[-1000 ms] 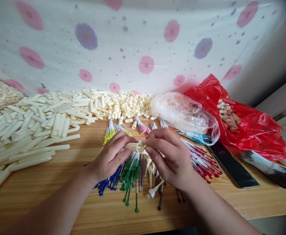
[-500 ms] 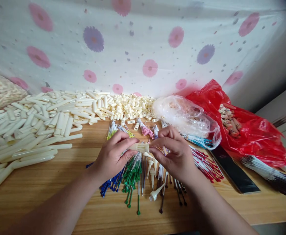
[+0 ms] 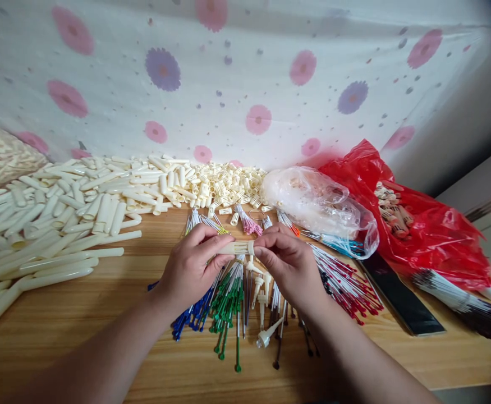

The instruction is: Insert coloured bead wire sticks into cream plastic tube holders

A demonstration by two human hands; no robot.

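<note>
Since half a second ago, your right hand (image 3: pixel 293 269) has lowered its raised knuckles, while the heaps on the wood-grained tabletop (image 3: pixel 178 370) have kept their places. You hold one cream plastic slotted piece (image 3: pixel 241 247) level above the middle of the tabletop, its slots in view. Your left hand (image 3: pixel 190 264) pinches one end between thumb and forefinger; your right hand pinches the collared end, so both hands are clamped on the same piece.

With both hands on it, this piece looks unfinished; whether anything sits inside it, you cannot tell from this angle. Nearer the front edge lie several cream nozzle-shaped pieces with tapering tips (image 3: pixel 265 336), which may be parts already put together.

Much stock looks left: the heap of small cream slotted sleeves (image 3: pixel 228 182) by the back edge, the spread of long glossy cream tubes (image 3: pixel 102 213) towards the left edge, and the thin white rods with green tips (image 3: pixel 226 297) and red tips (image 3: pixel 350 286). Towards the back right corner, the crumpled red plastic bag (image 3: pixel 443 224) holds pale parts (image 3: pixel 397 217); whether those are finished is unclear.
</note>
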